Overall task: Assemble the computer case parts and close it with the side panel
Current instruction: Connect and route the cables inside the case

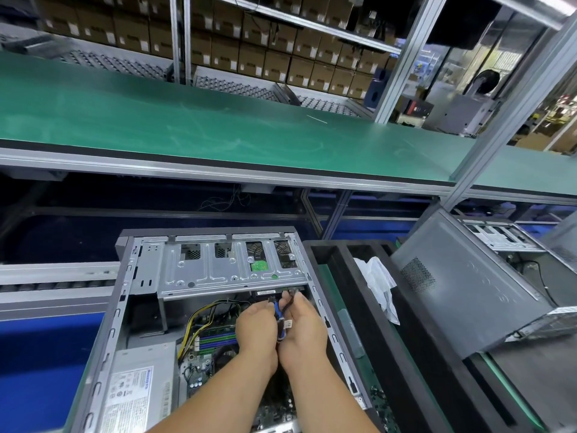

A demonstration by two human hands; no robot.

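Both bare hands reach into the open grey metal computer case [215,307], which lies on its side in front of the person. Left hand [256,326] and right hand [304,329] sit side by side, fingers curled round a blue-and-black cable bundle [278,310] just under the silver drive cage [224,264]. Inside show a green motherboard [215,342] and a silver power supply [140,389]. Just right, a grey side panel [462,295] leans tilted over a black tray [337,276] holding crumpled white plastic [379,282].

Side panel [462,295] right of open case [199,307]
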